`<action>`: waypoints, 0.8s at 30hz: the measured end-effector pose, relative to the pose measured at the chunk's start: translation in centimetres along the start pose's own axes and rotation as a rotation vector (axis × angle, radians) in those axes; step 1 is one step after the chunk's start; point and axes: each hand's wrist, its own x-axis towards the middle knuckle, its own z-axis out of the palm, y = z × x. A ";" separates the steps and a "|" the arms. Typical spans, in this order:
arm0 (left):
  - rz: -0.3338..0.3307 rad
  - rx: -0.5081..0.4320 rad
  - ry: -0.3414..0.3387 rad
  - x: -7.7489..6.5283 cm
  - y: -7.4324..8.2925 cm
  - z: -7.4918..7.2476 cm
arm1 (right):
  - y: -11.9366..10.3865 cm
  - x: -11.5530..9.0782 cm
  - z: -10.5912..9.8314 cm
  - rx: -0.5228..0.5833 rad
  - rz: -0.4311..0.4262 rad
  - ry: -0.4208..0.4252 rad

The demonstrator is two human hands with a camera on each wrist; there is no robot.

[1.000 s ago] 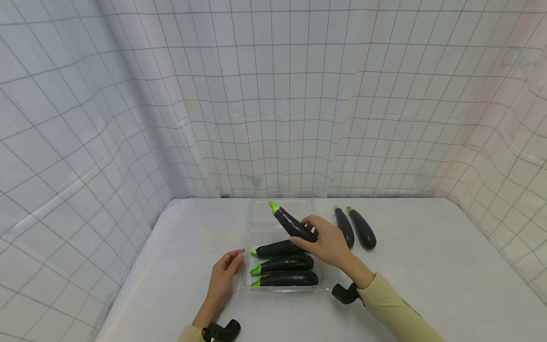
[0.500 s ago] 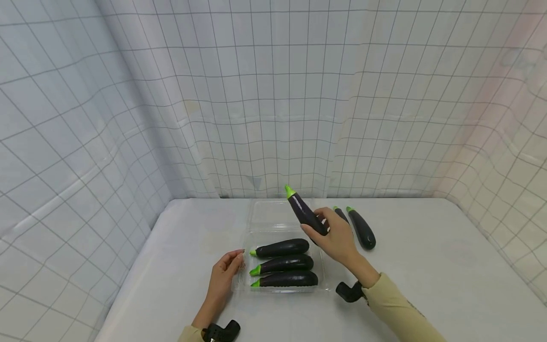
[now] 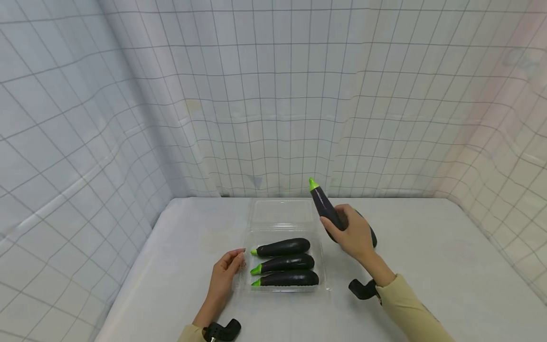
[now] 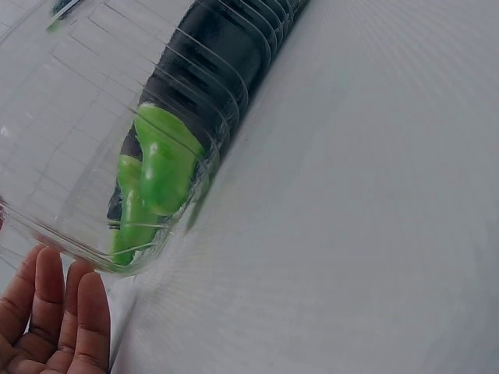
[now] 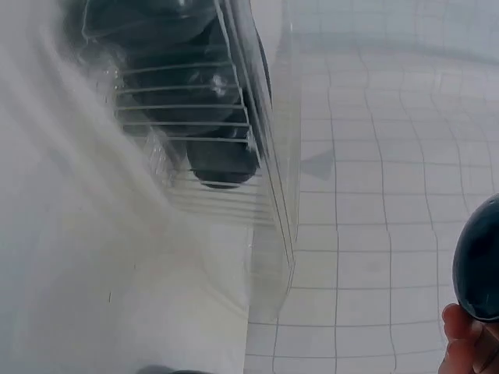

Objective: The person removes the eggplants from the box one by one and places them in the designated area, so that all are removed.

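Head view: your right hand (image 3: pixel 353 235) grips an eggplant (image 3: pixel 324 204), now swung right, past the open clear box (image 3: pixel 284 290), so likely out, not in. Three eggplants (image 3: pixel 287 262) lie side by side inside. Your left hand (image 3: pixel 224 270) meets the box's left edge; can't tell if pinching.

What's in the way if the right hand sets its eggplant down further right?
A resting eggplant on the table, partly hidden behind the right hand. More could be hidden there. Beyond it, nothing visible blocks the held eggplant.
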 end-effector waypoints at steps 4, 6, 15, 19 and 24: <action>0.003 0.002 0.000 0.0 0.0 0.0 | 1.0 -0.1 -0.6 -0.022 0.018 0.026; 0.001 0.002 -0.001 0.0 0.0 0.0 | 1.5 -0.2 -0.9 -0.040 0.025 0.039; -0.011 0.003 0.004 0.1 0.0 0.1 | 4.0 -0.2 -2.5 -0.115 0.061 0.096; -0.007 0.005 0.001 0.0 0.1 0.1 | 5.1 -0.3 -3.1 -0.126 0.096 0.112; 0.003 0.005 -0.001 0.1 -0.1 0.0 | 6.5 -0.4 -3.6 -0.139 0.167 0.110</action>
